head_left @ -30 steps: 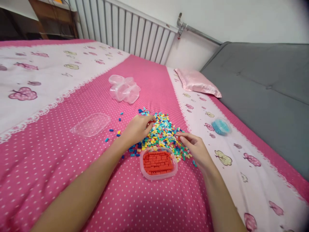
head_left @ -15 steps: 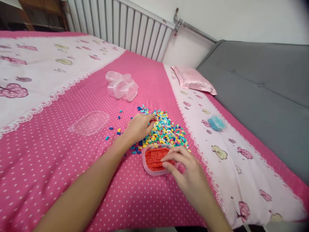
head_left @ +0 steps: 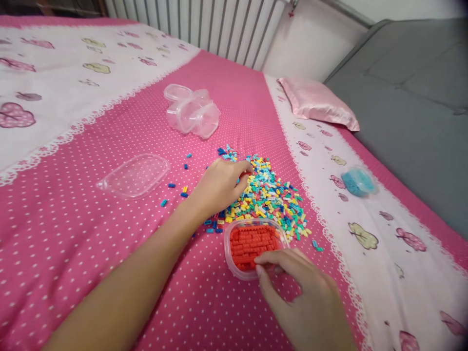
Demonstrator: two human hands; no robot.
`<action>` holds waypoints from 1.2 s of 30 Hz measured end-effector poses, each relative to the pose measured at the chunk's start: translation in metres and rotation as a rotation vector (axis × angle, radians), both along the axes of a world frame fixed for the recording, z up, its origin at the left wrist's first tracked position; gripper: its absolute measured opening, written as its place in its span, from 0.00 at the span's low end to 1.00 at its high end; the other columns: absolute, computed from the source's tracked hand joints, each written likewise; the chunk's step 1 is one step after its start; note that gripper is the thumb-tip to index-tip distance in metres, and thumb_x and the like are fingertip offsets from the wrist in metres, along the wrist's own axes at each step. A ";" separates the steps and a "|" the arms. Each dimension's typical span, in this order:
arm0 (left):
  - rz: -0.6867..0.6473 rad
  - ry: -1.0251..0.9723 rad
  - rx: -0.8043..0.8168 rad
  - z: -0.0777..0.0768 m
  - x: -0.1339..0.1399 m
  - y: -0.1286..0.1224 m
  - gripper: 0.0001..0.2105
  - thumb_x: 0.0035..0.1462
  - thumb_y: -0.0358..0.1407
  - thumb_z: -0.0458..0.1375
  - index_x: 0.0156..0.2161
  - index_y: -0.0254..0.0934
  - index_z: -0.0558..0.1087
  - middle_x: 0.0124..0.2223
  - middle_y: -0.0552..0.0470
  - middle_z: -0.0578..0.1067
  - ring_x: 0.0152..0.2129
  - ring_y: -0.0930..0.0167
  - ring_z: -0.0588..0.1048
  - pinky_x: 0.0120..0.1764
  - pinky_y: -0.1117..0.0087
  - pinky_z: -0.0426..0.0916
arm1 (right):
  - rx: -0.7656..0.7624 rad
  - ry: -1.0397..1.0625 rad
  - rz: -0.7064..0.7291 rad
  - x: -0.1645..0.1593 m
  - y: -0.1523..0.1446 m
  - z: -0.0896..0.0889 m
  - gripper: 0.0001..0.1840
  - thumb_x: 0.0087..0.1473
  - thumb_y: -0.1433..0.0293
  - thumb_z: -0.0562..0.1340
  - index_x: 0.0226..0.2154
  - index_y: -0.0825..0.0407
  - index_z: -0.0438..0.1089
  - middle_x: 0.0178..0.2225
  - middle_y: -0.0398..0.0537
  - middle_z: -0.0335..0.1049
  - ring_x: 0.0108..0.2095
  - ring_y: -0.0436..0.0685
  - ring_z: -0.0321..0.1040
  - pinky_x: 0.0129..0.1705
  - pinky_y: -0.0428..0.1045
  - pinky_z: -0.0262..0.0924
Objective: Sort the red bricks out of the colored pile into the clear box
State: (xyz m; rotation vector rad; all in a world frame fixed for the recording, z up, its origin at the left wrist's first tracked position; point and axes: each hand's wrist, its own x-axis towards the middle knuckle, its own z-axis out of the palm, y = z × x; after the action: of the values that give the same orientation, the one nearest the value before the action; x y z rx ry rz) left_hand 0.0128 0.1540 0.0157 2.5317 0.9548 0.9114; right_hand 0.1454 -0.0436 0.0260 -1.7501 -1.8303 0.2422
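My left hand [head_left: 223, 183] is over the left side of a loose pile of small toy building bricks [head_left: 268, 195] in yellow, teal, blue, green and other colours. Its fingers are bent, with a gap between thumb and forefinger. In front of the pile stands a clear plastic tub [head_left: 228, 263], filled with rows of red bricks [head_left: 252, 243]. Over the tub's near right edge, my right hand [head_left: 303, 287] has thumb and forefinger pinched together at the red bricks. Whatever sits between those fingertips is too small to make out.
A clear lid [head_left: 135, 176] lies on the pink dotted bedsheet to the left. Several clear containers [head_left: 193, 114] are grouped farther back. To the right rests a tub of blue bricks [head_left: 358, 182]. A pink pillow [head_left: 318, 104] lies by the grey headboard [head_left: 409, 97].
The view has tilted down and moved closer. My right hand has shifted to the near edge of the red-brick tub, its thumb and forefinger closing. My left hand stays at the pile.
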 end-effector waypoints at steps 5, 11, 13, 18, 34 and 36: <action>-0.017 -0.033 0.013 -0.001 0.001 0.000 0.10 0.60 0.28 0.54 0.43 0.35 0.76 0.36 0.50 0.81 0.32 0.67 0.77 0.38 0.68 0.66 | -0.127 0.013 0.065 0.009 0.001 0.008 0.06 0.60 0.72 0.62 0.35 0.44 0.74 0.33 0.40 0.79 0.34 0.54 0.76 0.37 0.47 0.70; -0.005 -0.022 0.022 -0.001 0.001 0.000 0.10 0.62 0.29 0.54 0.44 0.35 0.77 0.36 0.49 0.81 0.31 0.67 0.76 0.38 0.68 0.65 | -0.160 0.031 0.067 0.015 0.004 0.010 0.06 0.63 0.71 0.58 0.37 0.45 0.70 0.34 0.41 0.76 0.33 0.53 0.74 0.33 0.45 0.67; -0.004 -0.016 0.024 -0.001 0.001 -0.001 0.10 0.62 0.29 0.54 0.44 0.34 0.77 0.36 0.49 0.81 0.31 0.67 0.76 0.38 0.67 0.65 | -0.190 0.043 0.080 0.015 0.004 0.010 0.07 0.64 0.71 0.56 0.38 0.45 0.69 0.35 0.41 0.76 0.35 0.53 0.74 0.34 0.45 0.67; -0.011 -0.017 0.029 -0.001 0.001 0.000 0.10 0.61 0.29 0.55 0.44 0.34 0.77 0.35 0.50 0.80 0.30 0.67 0.76 0.37 0.68 0.64 | -0.229 0.091 0.122 0.016 0.003 0.013 0.09 0.66 0.70 0.55 0.39 0.44 0.70 0.39 0.41 0.76 0.40 0.53 0.74 0.42 0.46 0.67; -0.004 -0.027 0.017 0.001 0.001 0.000 0.09 0.62 0.29 0.54 0.42 0.33 0.77 0.35 0.48 0.81 0.30 0.67 0.77 0.35 0.68 0.64 | -0.153 -0.067 0.103 0.021 0.006 0.011 0.07 0.59 0.70 0.64 0.36 0.40 0.74 0.34 0.33 0.80 0.34 0.54 0.76 0.37 0.49 0.65; -0.009 -0.029 0.012 0.001 0.001 0.000 0.09 0.61 0.29 0.54 0.42 0.33 0.77 0.35 0.49 0.81 0.31 0.67 0.77 0.36 0.68 0.64 | -0.138 -0.102 0.129 0.019 0.006 0.014 0.08 0.58 0.71 0.64 0.37 0.40 0.74 0.34 0.33 0.80 0.32 0.54 0.76 0.35 0.50 0.63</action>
State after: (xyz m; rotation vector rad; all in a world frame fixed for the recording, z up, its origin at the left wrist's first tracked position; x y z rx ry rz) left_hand 0.0135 0.1537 0.0167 2.5233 0.9318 0.9518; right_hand 0.1640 -0.0375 0.0397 -1.7667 -2.0465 0.3441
